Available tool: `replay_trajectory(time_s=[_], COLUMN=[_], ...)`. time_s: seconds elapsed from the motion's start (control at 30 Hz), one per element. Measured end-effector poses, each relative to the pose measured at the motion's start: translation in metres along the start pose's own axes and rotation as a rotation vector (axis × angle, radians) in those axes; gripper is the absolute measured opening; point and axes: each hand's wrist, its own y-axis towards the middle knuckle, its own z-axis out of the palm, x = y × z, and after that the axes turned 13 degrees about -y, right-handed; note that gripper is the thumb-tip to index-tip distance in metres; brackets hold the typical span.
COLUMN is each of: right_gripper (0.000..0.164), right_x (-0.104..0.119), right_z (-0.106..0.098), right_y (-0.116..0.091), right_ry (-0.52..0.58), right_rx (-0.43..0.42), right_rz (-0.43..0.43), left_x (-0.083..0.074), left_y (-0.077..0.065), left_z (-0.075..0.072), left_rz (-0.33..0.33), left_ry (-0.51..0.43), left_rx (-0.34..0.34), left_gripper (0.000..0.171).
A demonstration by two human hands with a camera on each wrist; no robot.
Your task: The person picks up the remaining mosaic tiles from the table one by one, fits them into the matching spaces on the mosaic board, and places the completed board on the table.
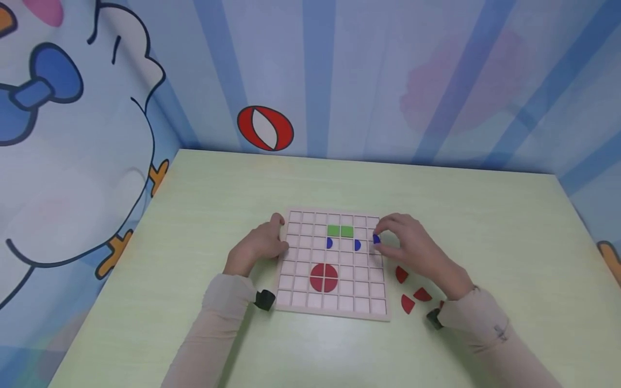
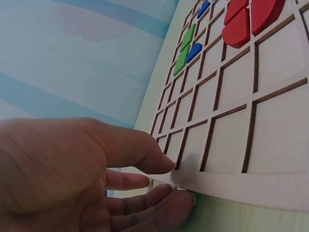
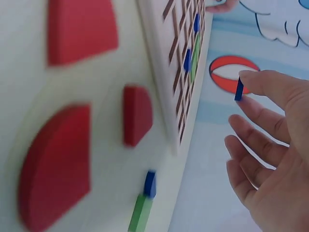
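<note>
A pale square grid board [image 1: 331,317] lies on the table. My left hand [image 1: 259,240] holds its left edge; in the left wrist view the thumb [image 2: 145,154] rests on the rim and the other fingers curl against the side. Over the board's right edge, my right hand [image 1: 412,248] pinches a small blue half-disc [image 3: 239,89] between thumb and index finger. Two green squares [image 1: 340,231] sit side by side in upper cells, with blue half-discs [image 1: 329,243] in the row below. Red quarter-discs [image 1: 323,278] form a full circle lower down.
Several loose red quarter-discs [image 1: 407,304] lie on the table right of the board. The right wrist view shows a blue piece [image 3: 150,183] and a green piece [image 3: 139,212] on the table near the board. A patterned wall [image 1: 359,81] stands behind the table.
</note>
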Motion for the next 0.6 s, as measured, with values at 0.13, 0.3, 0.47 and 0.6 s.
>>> replay_trajectory(time_s=[0.13, 0.3, 0.47, 0.6], right_gripper=[0.028, 0.029, 0.026, 0.026], right_x=[0.015, 0.031, 0.047, 0.057], right_z=[0.002, 0.009, 0.020, 0.027], right_y=[0.006, 0.012, 0.015, 0.017], right_ry=[-0.033, -0.085, -0.133, -0.155], right_rx=[0.015, 0.011, 0.034, 0.050], right_rz=[0.011, -0.026, -0.075, -0.091], left_x=[0.000, 0.001, 0.001, 0.002], left_y=[0.000, 0.002, 0.003, 0.003], left_z=[0.000, 0.000, 0.001, 0.001], left_rz=[0.002, 0.003, -0.009, -0.007], left_ry=[0.005, 0.008, 0.010, 0.014], left_rx=[-0.001, -0.001, 0.000, -0.002], left_gripper=[0.052, 0.053, 0.052, 0.052])
